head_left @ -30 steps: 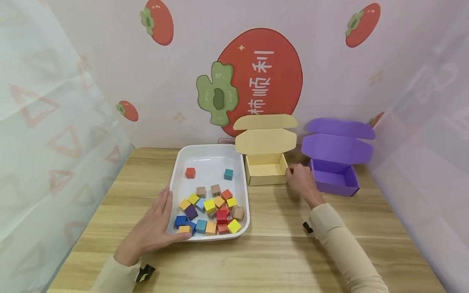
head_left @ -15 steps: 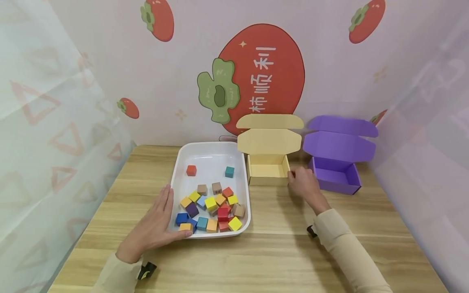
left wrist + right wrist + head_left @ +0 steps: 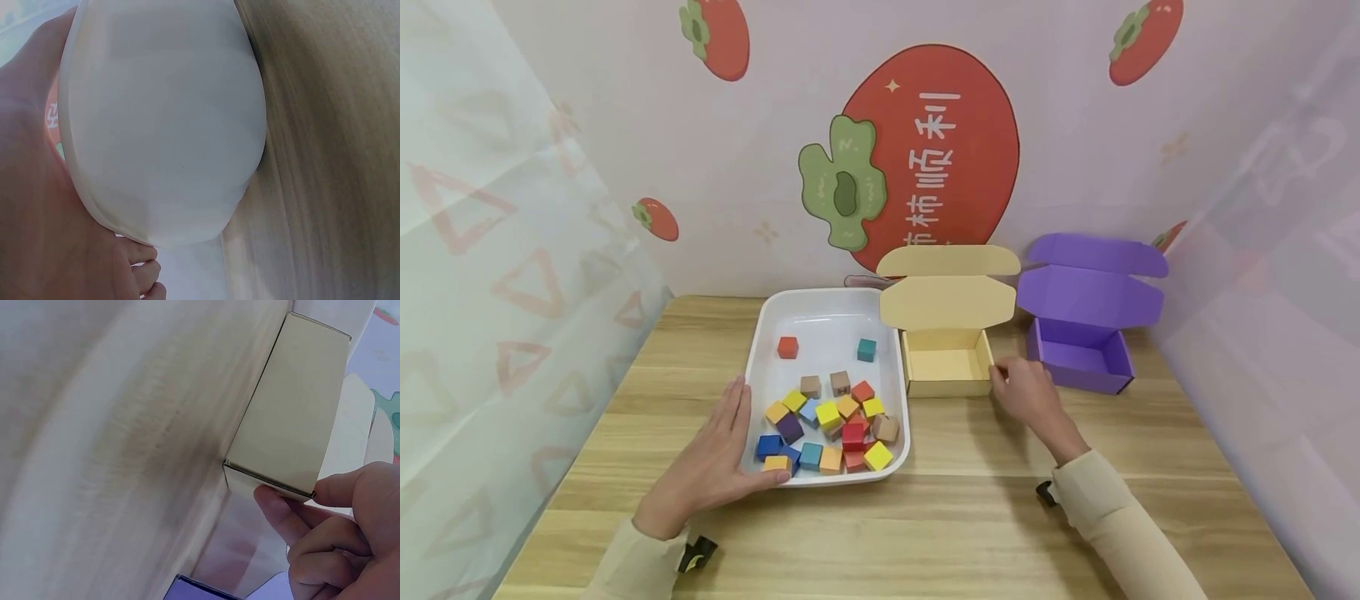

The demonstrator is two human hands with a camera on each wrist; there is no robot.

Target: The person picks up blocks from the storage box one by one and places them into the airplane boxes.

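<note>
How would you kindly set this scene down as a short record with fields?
Left hand: rests against the white tray at its near left corner
Right hand: pinches the yellow box near its front right corner
Tray contents: loose coloured cubes
Right of yellow box: purple box
Both box lids: raised
Surface: wood-grained table

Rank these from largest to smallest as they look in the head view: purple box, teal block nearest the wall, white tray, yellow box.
1. White tray
2. Purple box and yellow box, too alike to rank
3. Teal block
</note>
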